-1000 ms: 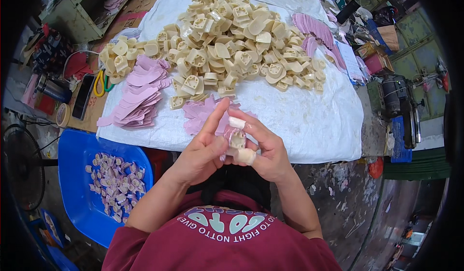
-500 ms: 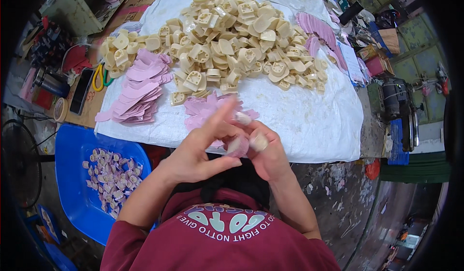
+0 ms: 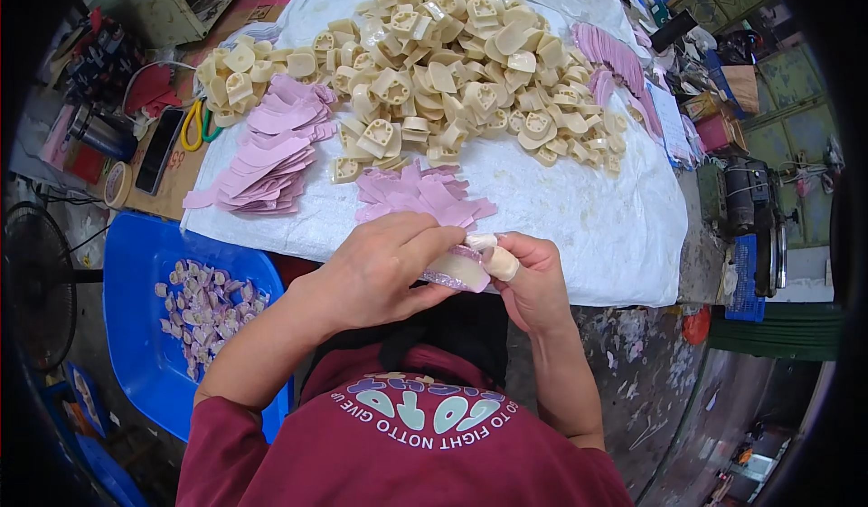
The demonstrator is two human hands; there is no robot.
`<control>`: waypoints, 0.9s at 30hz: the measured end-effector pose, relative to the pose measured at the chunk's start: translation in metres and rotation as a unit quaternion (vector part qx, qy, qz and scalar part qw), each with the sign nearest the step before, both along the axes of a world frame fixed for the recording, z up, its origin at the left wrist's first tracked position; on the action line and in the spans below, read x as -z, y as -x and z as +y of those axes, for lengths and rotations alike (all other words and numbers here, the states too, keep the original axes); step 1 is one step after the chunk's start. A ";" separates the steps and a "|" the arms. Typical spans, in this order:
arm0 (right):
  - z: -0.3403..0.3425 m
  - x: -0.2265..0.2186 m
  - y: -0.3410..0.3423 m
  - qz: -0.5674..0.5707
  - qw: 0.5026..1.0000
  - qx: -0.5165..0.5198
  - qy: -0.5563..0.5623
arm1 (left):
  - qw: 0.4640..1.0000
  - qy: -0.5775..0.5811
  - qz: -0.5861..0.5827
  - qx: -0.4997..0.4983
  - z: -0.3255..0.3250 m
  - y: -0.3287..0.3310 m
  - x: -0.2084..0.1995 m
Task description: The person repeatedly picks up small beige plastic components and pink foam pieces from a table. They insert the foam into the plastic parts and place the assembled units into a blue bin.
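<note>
Between my two hands, just off the front edge of the white-covered table, is a cream plastic shoe heel partly wrapped in a glittery pink strip. My left hand is closed round its left side. My right hand, with pale wraps on the thumb and a finger, pinches its right end. Beyond my hands lies a loose heap of pink cover pieces. A neater fanned stack of pink pieces sits to the left. Behind them rises a big pile of bare cream heels.
On the floor at left, a blue basin holds several pink-covered heels. Scissors, a phone and a tape roll lie on the table's left side. A dark machine stands at right, and a fan at far left.
My left hand has turned over from spread fingers to a grip on the heel. My right hand has shifted slightly right, and the pink strip now shows along the heel's edge.
</note>
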State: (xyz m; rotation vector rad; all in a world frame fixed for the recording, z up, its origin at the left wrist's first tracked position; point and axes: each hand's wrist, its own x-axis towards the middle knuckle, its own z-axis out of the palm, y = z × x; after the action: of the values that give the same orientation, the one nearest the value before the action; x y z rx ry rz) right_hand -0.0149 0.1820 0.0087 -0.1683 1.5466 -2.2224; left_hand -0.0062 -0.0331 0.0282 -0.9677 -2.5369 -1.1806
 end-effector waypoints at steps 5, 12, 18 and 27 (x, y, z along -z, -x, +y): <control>-0.008 -0.004 -0.003 0.110 0.987 0.055 -0.107 | 0.999 -0.029 0.002 -0.045 0.009 -0.001 0.004; -0.013 0.001 -0.002 0.125 0.983 0.101 -0.091 | 0.993 -0.065 0.033 -0.093 0.025 0.001 0.010; -0.017 -0.002 -0.001 0.000 0.993 0.105 0.050 | 0.980 -0.147 0.013 -0.135 0.036 0.000 0.025; -0.027 -0.002 0.002 -0.036 0.987 0.129 0.086 | 0.954 -0.190 -0.047 -0.226 0.051 0.001 0.029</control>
State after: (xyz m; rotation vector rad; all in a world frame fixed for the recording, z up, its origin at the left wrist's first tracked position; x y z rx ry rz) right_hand -0.0167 0.1553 0.0107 0.0654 1.4042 -2.5339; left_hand -0.0068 0.0175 -0.0008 -0.2284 -2.2861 -1.5002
